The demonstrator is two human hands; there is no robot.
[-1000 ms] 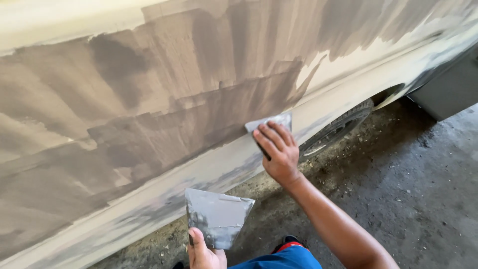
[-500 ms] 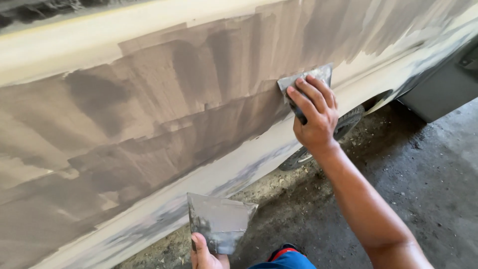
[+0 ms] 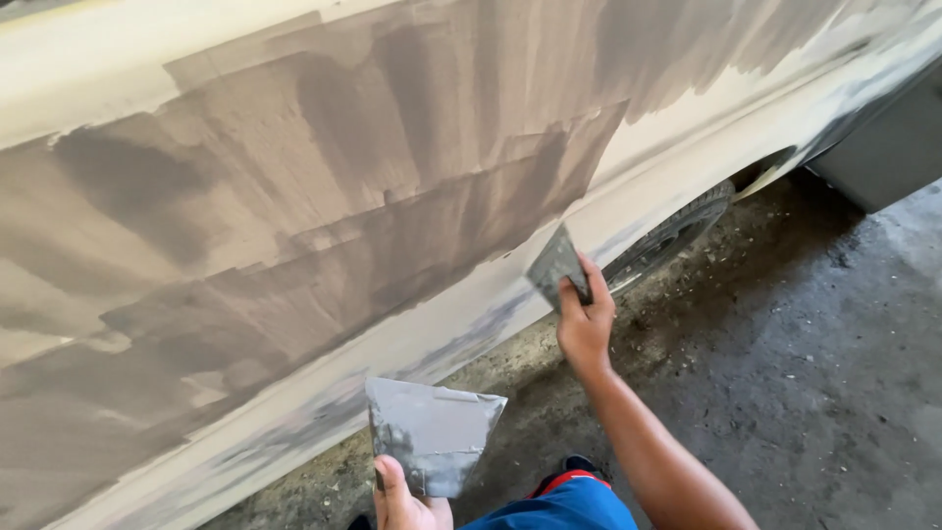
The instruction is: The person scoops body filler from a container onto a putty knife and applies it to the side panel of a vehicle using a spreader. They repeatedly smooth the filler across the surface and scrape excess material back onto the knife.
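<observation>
Right hand point(image 3: 586, 319) dropped lower — grips small spreader point(image 3: 556, 267) off car panel point(image 3: 294, 226). Left hand point(image 3: 407, 501), cut off by frame, clutches putty board point(image 3: 432, 432). 2 tools.

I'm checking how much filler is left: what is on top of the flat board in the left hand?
The board carries a thin grey smear of filler, with no heap showing. The left hand grips its lower corner, and the thumb hides that part.

Two hands point(image 3: 586, 324) point(image 3: 407, 501), two spreaders point(image 3: 557, 267) point(image 3: 432, 432), one tyre point(image 3: 672, 236), one car panel point(image 3: 294, 196).
</observation>
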